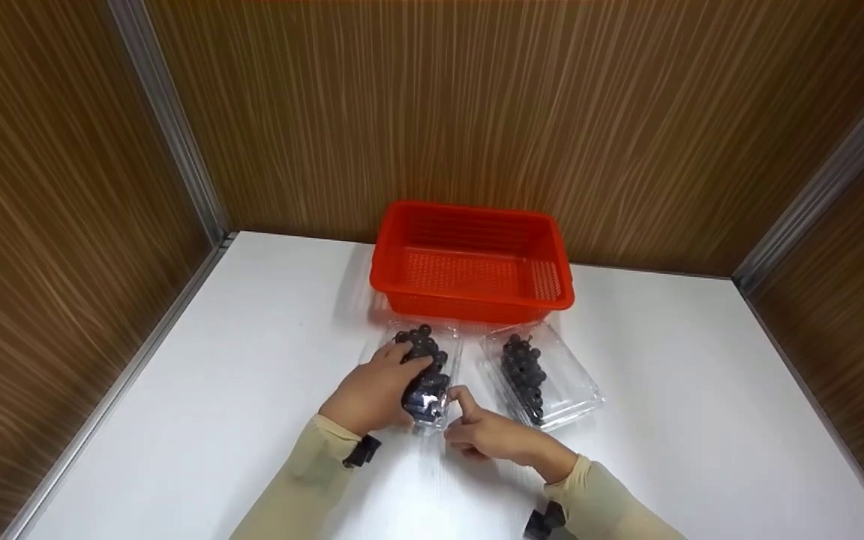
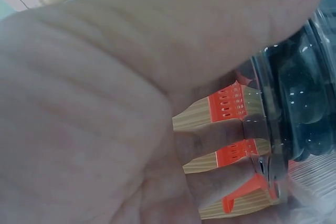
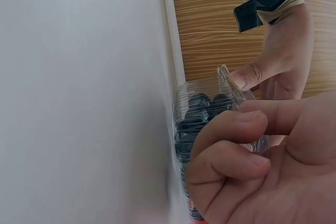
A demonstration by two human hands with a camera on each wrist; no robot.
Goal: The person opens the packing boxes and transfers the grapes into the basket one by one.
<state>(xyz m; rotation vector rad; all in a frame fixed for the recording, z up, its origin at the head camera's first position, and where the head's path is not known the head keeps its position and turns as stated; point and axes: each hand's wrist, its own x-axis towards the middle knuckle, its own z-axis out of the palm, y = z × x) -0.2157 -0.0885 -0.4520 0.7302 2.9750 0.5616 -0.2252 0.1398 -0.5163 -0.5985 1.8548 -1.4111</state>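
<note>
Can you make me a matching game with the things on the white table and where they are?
Things:
1. red plastic basket
2. clear plastic box of dark grapes on the left
3. clear plastic box of dark grapes on the right
4. right hand

Places or states:
A. lies alone, no hand on it
B. at the back by the wooden wall, empty
C. held by the left hand
D. at the near corner of the left box

Pairs: 1-B, 2-C, 3-A, 4-D

My head camera looks forward and down over the white tabletop (image 1: 252, 360) from well above. Both wrist cameras sit pressed close to the hands. All three views share the clear plastic clamshell box of dark grapes (image 1: 426, 371) (image 2: 299, 103) (image 3: 202, 114).
</note>
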